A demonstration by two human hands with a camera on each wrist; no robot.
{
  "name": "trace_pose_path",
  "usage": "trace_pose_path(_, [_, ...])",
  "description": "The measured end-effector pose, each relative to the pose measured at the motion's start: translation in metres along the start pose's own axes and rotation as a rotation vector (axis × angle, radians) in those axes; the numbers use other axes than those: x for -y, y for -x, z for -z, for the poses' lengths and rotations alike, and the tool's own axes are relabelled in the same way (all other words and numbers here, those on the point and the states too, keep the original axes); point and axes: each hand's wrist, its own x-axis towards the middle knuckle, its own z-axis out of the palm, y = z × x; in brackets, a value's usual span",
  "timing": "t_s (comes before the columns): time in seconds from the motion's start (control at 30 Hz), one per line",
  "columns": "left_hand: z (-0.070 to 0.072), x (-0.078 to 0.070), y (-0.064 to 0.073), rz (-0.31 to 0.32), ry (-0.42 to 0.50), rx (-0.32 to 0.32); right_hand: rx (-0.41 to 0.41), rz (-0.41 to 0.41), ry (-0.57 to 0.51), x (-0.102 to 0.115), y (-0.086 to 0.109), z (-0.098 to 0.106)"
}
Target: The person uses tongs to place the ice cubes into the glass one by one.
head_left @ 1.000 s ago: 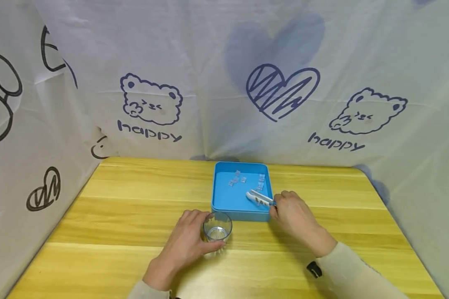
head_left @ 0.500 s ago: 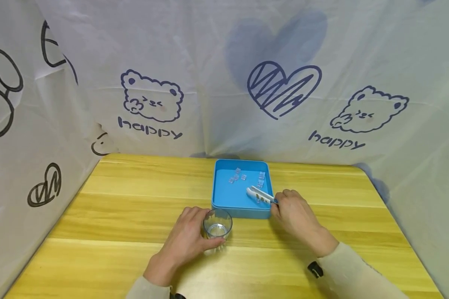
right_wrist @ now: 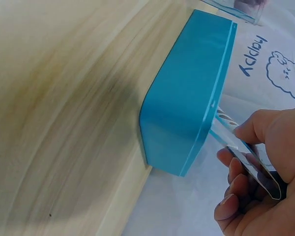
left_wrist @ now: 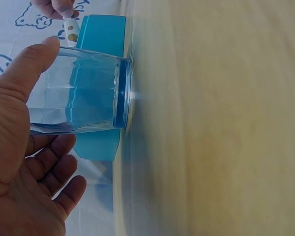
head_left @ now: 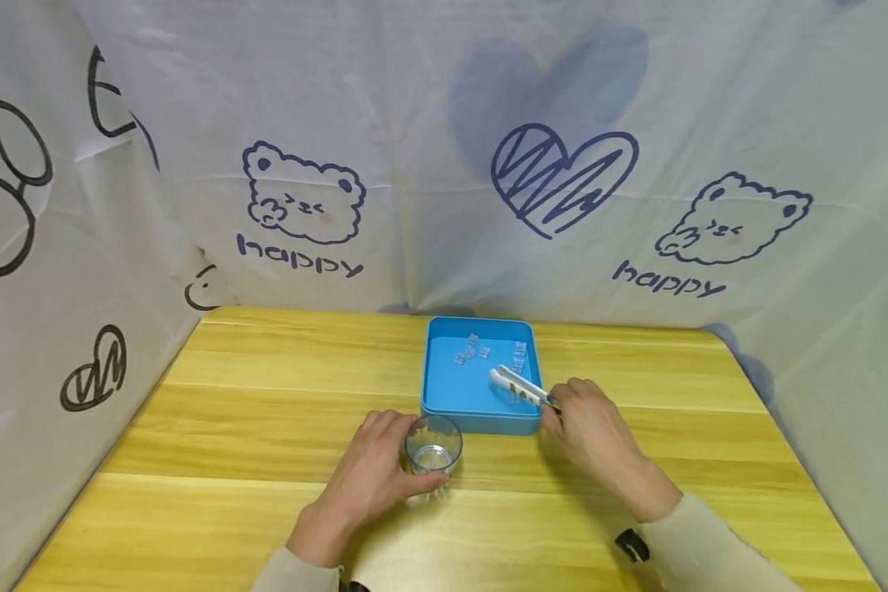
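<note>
1. Tongs [head_left: 527,384], white with dark spots, slant over the near right part of the box, tips inside it; the 2 arms stand slightly apart at the tips, and you cannot tell whether anything sits between them.
2. Your right hand [head_left: 595,432] pinches their handle end just outside the box's right side, thumb on 1 face and fingers curled against the other.
3. Small clear pieces [head_left: 484,352] lie on the box floor: a loose cluster toward the far left, and a row along the right wall.
4. That blue box [head_left: 481,423], shallow and square, sits toward the back of the table.
5. Your left hand [head_left: 370,469] holds a clear glass [head_left: 433,456], thumb and index finger spread to its width on opposite sides, lower fingers loosely bent off it. The glass stands upright near the box's front left corner.
6. Under it all is the yellow wood-grain table [head_left: 266,395].
7. Behind hangs pale cloth [head_left: 429,164], printed with 2 bears [head_left: 305,197], each above "happy", and hearts [head_left: 565,181].
</note>
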Motion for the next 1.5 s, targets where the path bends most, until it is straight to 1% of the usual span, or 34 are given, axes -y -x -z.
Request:
trace_pose_path(0.3, [-0.001, 0.0, 0.0, -0.003, -0.013, 0.006, -0.045, -0.004, -0.042, 0.008, 0.007, 0.01])
trace_pose_path(0.43, [-0.001, 0.0, -0.001, 0.0, -0.017, 0.006, -0.047, -0.017, -0.07, 0.016, 0.01, 0.019])
trace_pose_path(0.53, [-0.001, 0.0, -0.001, 0.002, -0.018, 0.007, -0.055, -0.011, -0.098, 0.024, 0.012, 0.027])
trace_pose_path(0.67, [-0.001, 0.0, -0.002, 0.003, -0.017, 0.006, -0.072, 0.034, -0.143, 0.034, 0.017, 0.034])
trace_pose_path(0.73, [-0.001, 0.0, -0.002, 0.003, -0.021, 0.006, -0.084, 0.077, -0.163, 0.039, 0.02, 0.035])
trace_pose_path(0.9, [-0.002, 0.0, -0.002, 0.003, -0.028, 0.007, -0.122, 0.218, -0.201, 0.048, 0.025, 0.03])
trace_pose_path(1.0, [-0.002, 0.0, -0.002, 0.002, -0.029, 0.002, -0.122, 0.27, -0.219, 0.052, 0.029, 0.024])
trace_pose_path(1.27, [-0.001, 0.0, -0.001, -0.02, -0.023, -0.014, -0.117, 0.324, -0.213, 0.057, 0.035, 0.012])
trace_pose_path(1.5, [0.0, 0.0, -0.001, -0.017, -0.011, -0.01, -0.111, 0.336, -0.217, 0.055, 0.038, 0.008])
